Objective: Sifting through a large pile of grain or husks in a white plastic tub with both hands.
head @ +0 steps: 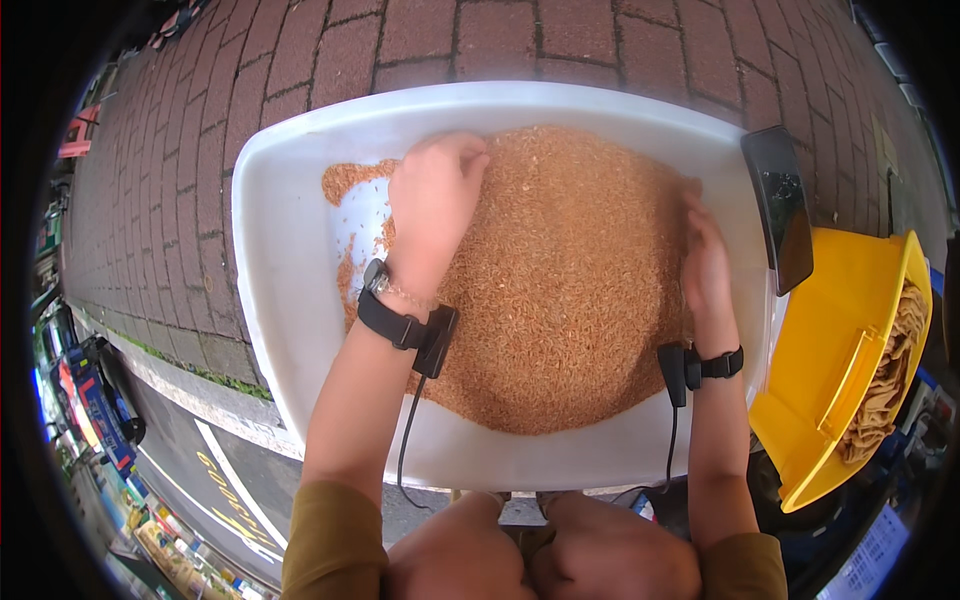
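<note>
A big white plastic tub [480, 94] lies before me, holding a broad heap of small orange-brown, grain-like pieces [562, 285]. At the heap's upper left edge is my left hand [436, 199], its fingers curled down and thumb close to the forefinger; whether any pieces are between them is hidden. My right hand [706, 251] rests along the heap's right side, fingers slightly apart and tips close to the pieces. Each wrist carries a black strap with a small device and cable. To the left, scattered pieces leave part of the tub's white bottom bare.
A black smartphone [780, 210] leans at the tub's right rim. Beside it a tilted yellow plastic bin [817, 337] holds folded tan material [889, 375]. Red-brown brick paving [495, 37] runs beyond the tub; a kerb [187, 390] and marked road [225, 480] lie left. My knees are close to the near rim.
</note>
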